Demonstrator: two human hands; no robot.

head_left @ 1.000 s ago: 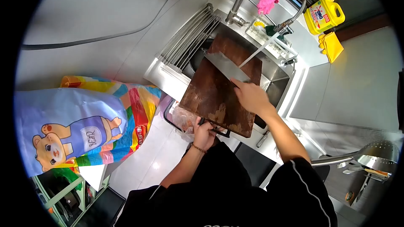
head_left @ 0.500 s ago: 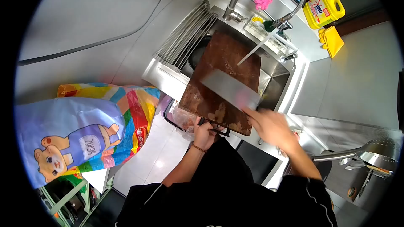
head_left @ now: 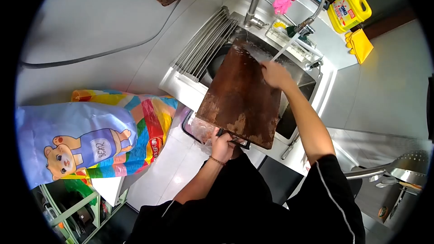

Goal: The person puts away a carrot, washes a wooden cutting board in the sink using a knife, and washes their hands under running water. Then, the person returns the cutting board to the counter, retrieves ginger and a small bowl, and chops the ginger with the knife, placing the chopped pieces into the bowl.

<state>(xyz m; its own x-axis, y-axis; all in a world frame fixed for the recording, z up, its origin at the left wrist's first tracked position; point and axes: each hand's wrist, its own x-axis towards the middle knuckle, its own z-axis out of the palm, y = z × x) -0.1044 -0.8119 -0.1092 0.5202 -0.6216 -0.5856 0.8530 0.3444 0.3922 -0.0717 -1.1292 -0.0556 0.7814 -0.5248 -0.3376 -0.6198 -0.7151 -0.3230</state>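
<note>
A kitchen is showing here. Water is running into a rectangular stainless-steel sink beneath a curved metal faucet.

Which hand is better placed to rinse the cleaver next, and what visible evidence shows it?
Right, most likely: the right hand grips the cleaver beside the running water, while the left hand holds a black handle at the near edge of the wooden cutting board.

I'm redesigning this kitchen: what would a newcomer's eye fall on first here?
Probably the large, dark brown wooden board across the steel sink, near the metal tap with its running water. Next, the lilac plastic bag with a cartoon bear, on the left, and the bright yellow plastic jug at upper right.
</note>
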